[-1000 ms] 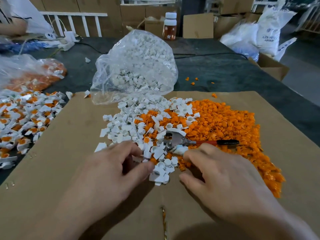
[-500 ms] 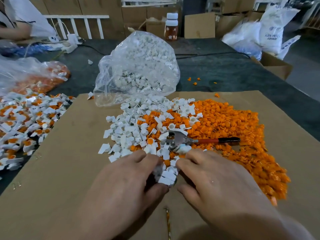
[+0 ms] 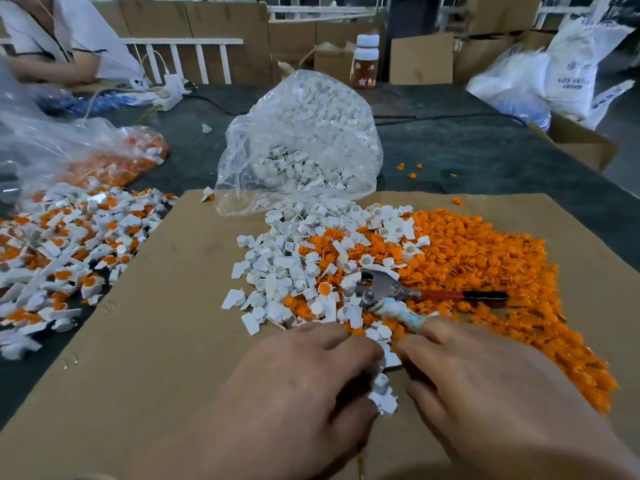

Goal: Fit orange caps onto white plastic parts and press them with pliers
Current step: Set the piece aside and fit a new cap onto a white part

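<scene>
My left hand (image 3: 298,393) and my right hand (image 3: 485,393) meet at the near edge of the piles on the cardboard sheet (image 3: 156,323). The left hand's curled fingers hold a small cluster of white plastic parts (image 3: 382,396). The right hand's forefinger and thumb pinch a white part (image 3: 392,358) right beside it. Just beyond the fingers lie the pliers (image 3: 381,289), jaws to the left, red-and-black handle pointing right. White parts (image 3: 284,268) are heaped in the middle and orange caps (image 3: 485,265) spread to the right.
A clear bag of white parts (image 3: 301,143) stands behind the piles. Capped white-and-orange pieces (image 3: 62,244) lie heaped at the left, with a bag of orange pieces (image 3: 114,157) behind. A bottle (image 3: 365,60) stands at the back. Another person (image 3: 52,39) sits far left.
Both hands have drawn together and nearer to me, pulling a few white parts out of the pile's near edge. The pliers have not moved.
</scene>
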{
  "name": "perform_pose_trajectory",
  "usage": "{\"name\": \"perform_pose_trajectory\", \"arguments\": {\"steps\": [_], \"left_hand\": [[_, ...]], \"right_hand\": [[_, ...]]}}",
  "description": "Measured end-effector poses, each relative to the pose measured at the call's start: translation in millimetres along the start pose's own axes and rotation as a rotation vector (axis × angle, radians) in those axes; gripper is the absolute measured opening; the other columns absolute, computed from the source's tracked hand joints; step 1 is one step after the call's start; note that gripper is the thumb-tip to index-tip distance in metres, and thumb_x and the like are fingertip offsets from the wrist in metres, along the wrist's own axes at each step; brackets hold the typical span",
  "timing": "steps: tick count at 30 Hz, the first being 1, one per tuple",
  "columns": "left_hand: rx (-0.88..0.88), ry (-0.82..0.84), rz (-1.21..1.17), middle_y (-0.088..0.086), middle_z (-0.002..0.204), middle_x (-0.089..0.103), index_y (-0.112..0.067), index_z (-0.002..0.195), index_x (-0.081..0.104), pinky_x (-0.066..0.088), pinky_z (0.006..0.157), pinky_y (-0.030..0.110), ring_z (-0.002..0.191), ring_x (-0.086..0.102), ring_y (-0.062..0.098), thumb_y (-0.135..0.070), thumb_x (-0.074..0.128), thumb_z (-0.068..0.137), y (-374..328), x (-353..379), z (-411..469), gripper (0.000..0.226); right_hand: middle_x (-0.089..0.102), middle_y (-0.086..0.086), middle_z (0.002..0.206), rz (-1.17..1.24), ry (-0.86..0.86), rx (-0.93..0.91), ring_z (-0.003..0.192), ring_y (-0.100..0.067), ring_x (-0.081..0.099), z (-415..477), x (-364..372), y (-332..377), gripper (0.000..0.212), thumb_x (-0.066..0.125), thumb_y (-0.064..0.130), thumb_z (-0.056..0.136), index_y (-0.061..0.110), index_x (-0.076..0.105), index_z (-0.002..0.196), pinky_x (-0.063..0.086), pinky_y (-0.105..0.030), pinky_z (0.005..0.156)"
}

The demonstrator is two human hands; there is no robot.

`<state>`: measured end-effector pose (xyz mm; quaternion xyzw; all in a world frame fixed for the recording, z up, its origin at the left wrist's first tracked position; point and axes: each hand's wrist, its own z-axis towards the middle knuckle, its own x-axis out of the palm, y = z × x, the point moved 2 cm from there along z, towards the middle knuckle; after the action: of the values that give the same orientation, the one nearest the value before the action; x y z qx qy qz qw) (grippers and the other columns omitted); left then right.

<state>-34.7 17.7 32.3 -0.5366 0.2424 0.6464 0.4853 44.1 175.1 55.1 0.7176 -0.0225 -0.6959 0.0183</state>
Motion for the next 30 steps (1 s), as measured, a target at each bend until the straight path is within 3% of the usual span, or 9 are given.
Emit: {"name": "perform_pose_trajectory", "arguments": {"steps": [3,7,13,16,18,21,24,27,30], "left_hand": [[0.025,0.033,-0.009,-0.017,0.084,0.061,-0.039,0.112,0.062,0.051,0.057,0.023,0.078,0.061,0.004,-0.063,0.056,0.077,-2,1,2,0.043],[0.041,0.001,0.012,-0.017,0.078,0.060,-0.035,0.097,0.061,0.036,0.053,0.017,0.068,0.057,0.005,-0.057,0.057,0.077,-3,4,5,0.029],[0.029,-0.035,0.017,-0.015,0.070,0.053,-0.031,0.084,0.054,0.026,0.050,0.017,0.059,0.049,0.005,-0.055,0.057,0.079,-5,5,4,0.025],[-0.067,-0.061,0.014,-0.017,0.064,0.046,-0.035,0.079,0.045,0.024,0.044,0.016,0.057,0.037,0.005,-0.058,0.054,0.083,-4,4,4,0.025],[-0.186,-0.060,-0.049,-0.018,0.062,0.044,-0.038,0.081,0.041,0.024,0.046,0.012,0.060,0.041,0.006,-0.066,0.045,0.083,-1,3,3,0.028],[-0.356,-0.114,-0.297,-0.014,0.076,0.056,-0.042,0.087,0.041,0.039,0.052,0.022,0.074,0.053,0.004,-0.078,0.031,0.080,7,3,0,0.037],[-0.470,-0.236,-0.618,-0.015,0.073,0.065,-0.037,0.083,0.053,0.043,0.050,0.020,0.062,0.059,0.006,-0.072,0.052,0.084,8,-2,0,0.035],[-0.594,-0.211,-1.280,0.005,0.067,0.070,-0.021,0.076,0.063,0.047,0.047,0.023,0.052,0.061,0.014,-0.046,0.081,0.076,4,3,3,0.031],[-0.581,-0.213,-1.559,0.012,0.069,0.065,-0.016,0.080,0.068,0.045,0.043,0.026,0.053,0.059,0.018,-0.034,0.084,0.070,5,9,3,0.027]], "right_hand": [[0.041,0.013,0.120,0.066,0.007,-0.051,0.107,-0.011,0.035,3,4,4,0.028,0.030,0.036,0.105,0.039,0.034,0.133,0.037,-0.024,0.083],[0.045,0.012,0.115,0.144,-0.018,-0.044,0.109,-0.011,0.036,8,11,2,0.023,0.036,0.030,0.103,0.035,0.045,0.124,0.039,-0.027,0.091],[0.041,0.015,0.101,0.253,-0.143,-0.020,0.097,-0.005,0.035,9,15,0,0.007,0.042,0.028,0.100,0.033,0.047,0.102,0.034,-0.019,0.082],[0.045,0.022,0.097,0.374,-0.275,0.027,0.097,0.004,0.041,8,10,-1,0.012,0.051,0.026,0.095,0.038,0.048,0.092,0.036,-0.012,0.077],[0.056,0.023,0.093,0.512,-0.396,0.088,0.093,0.007,0.051,5,4,-3,0.011,0.057,0.026,0.088,0.037,0.057,0.088,0.041,-0.009,0.076],[0.067,0.008,0.075,0.948,-0.401,0.213,0.063,-0.005,0.063,4,1,-6,0.016,0.062,0.020,0.087,0.035,0.068,0.087,0.053,-0.021,0.057],[0.069,-0.006,0.077,1.501,-0.240,0.268,0.060,-0.020,0.064,10,4,-5,0.019,0.066,0.001,0.083,0.019,0.073,0.086,0.056,-0.037,0.055],[0.069,-0.014,0.082,1.861,-0.138,0.291,0.062,-0.025,0.065,13,7,-4,0.014,0.068,0.006,0.071,0.014,0.073,0.081,0.053,-0.029,0.052],[0.068,-0.016,0.079,2.035,-0.090,0.257,0.057,-0.025,0.065,13,6,1,0.013,0.067,0.004,0.071,0.013,0.073,0.079,0.051,-0.026,0.043]]}}
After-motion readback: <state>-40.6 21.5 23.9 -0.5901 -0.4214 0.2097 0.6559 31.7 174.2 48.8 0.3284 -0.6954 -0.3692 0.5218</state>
